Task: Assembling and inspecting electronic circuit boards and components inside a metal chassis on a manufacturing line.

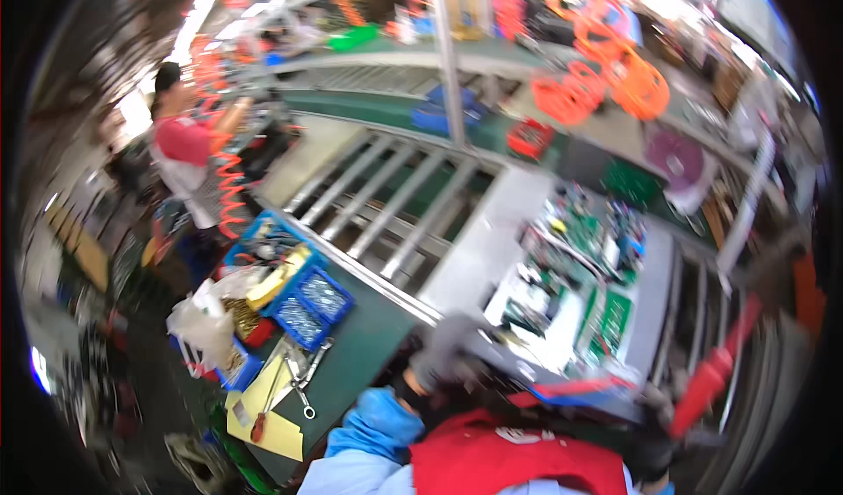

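Grey-gloved, my left hand grips the tray corner at seven o'clock; motion blur hides my right hand, whose fingers I cannot tell. Tray's long axis runs toward one o'clock.

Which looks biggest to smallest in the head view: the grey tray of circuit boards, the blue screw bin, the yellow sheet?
1. Grey tray of circuit boards, clearly largest.
2. and 3. Yellow sheet and blue screw bin look alike; blur and fisheye bending prevent ranking.

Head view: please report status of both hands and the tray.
Left hand, gloved, on near corner of grey tray; grip unclear. Right hand low at tray's near right edge, blurred. Green circuit boards on tray. Red tool beside right hand.
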{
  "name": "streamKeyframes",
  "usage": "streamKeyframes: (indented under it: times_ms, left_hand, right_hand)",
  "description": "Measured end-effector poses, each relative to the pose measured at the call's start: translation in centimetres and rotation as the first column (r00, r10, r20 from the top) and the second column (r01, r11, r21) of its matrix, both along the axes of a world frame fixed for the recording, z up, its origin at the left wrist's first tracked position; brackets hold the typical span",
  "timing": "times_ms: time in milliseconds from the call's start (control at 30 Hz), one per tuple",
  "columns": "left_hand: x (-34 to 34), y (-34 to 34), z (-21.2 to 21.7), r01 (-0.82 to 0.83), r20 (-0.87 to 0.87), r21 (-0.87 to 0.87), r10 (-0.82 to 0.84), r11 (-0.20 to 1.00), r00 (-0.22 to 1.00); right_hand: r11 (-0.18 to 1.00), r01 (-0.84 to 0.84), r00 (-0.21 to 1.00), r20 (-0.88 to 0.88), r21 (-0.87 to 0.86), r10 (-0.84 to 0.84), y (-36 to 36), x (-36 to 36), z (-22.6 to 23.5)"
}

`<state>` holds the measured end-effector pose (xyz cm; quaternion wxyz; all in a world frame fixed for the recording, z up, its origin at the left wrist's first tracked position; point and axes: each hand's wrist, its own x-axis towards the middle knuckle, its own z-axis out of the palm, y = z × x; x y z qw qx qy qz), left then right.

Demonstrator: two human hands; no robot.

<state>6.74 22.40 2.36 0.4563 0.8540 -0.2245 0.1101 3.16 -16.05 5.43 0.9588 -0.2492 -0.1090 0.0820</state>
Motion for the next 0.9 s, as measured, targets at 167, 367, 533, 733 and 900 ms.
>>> streamKeyframes:
  times_ms: [167,367,533,733,900]
  left_hand:
    - [4.1,3.5,2.1,-0.231,-0.152,-0.784,0.182,0.576,0.971]
    - [5.6,4.9,2.0,-0.338,-0.242,-0.765,0.241,0.548,0.940]
    - [5.5,4.4,2.1,-0.347,-0.237,-0.819,0.282,0.457,0.930]
    - [4.9,3.7,2.7,-0.420,-0.264,-0.822,0.395,0.386,0.880]
    - [4.8,1.2,4.4,-0.469,-0.227,-0.805,0.541,0.364,0.810]
  right_hand:
    - [0.901,-0.284,0.895,-0.427,-0.328,0.126,5.6,-0.6,8.9]
    - [0.390,-0.180,0.982,-0.144,-0.903,0.120,4.6,4.0,12.8]
    - [0.157,0.588,0.774,0.608,-0.794,0.177,5.4,7.5,10.3]
    - [0.222,0.844,0.423,0.861,-0.488,0.283,6.1,11.5,8.9]
    - [0.320,0.827,0.322,0.856,-0.463,0.406,6.5,13.0,8.7]
